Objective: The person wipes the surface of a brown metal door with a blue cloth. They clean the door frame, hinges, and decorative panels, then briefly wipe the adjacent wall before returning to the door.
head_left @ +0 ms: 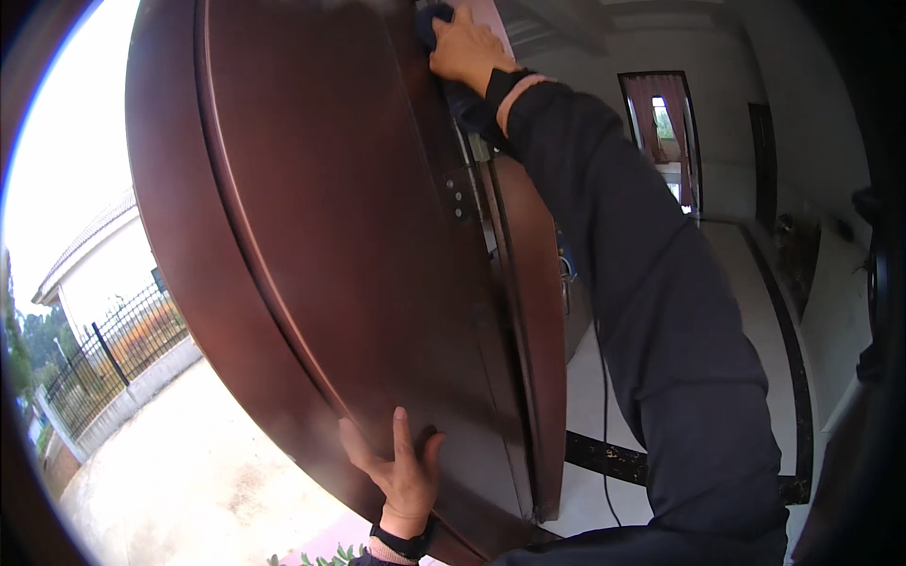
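A tall reddish-brown door [311, 212] with a raised vertical moulding fills the middle of the view. My right hand [471, 46] is stretched up to the top of the view, bent around a dark blue cloth [433, 25] near the door's inner edge. Part of that cloth is hidden behind the fingers. Lower down, my left hand [405, 474] rests with spread fingers by the door's lower moulding and holds nothing. A dark metal plate with several screws [456, 198] sits on the door's edge, below my right forearm.
Another reddish-brown panel [534, 297] stands just behind the door edge. A thin black cable [605, 424] hangs over the pale tiled floor [750, 311] with its dark border. Outside at left are a metal fence [117, 347] and a building [99, 255]. A curtained doorway [662, 134] lies farther inside.
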The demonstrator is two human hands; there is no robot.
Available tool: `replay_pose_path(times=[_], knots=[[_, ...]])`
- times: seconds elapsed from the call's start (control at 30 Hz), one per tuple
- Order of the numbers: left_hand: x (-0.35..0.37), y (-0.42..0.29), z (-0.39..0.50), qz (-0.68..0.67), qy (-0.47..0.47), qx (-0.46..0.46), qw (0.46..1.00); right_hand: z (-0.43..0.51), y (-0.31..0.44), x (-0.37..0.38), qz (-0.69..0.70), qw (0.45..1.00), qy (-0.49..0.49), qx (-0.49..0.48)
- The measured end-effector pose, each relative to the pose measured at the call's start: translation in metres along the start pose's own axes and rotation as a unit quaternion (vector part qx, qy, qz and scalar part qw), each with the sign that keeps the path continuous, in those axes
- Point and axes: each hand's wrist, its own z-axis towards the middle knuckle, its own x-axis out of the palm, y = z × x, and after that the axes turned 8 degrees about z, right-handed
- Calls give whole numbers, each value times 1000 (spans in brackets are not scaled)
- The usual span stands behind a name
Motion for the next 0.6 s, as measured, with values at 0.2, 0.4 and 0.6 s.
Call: replay_pose_path(times=[0.2,0.4,0.6], knots=[[-4,-4,7,18,1,2,1000,76,-23,34,-12,992,-110,-64],[-5,-7,9,19,-5,4,1000,137,-62,49,-259,911,79,-311],[-4,-7,10,19,-21,1,1000,80,-68,43,-42,976,39,-208]])
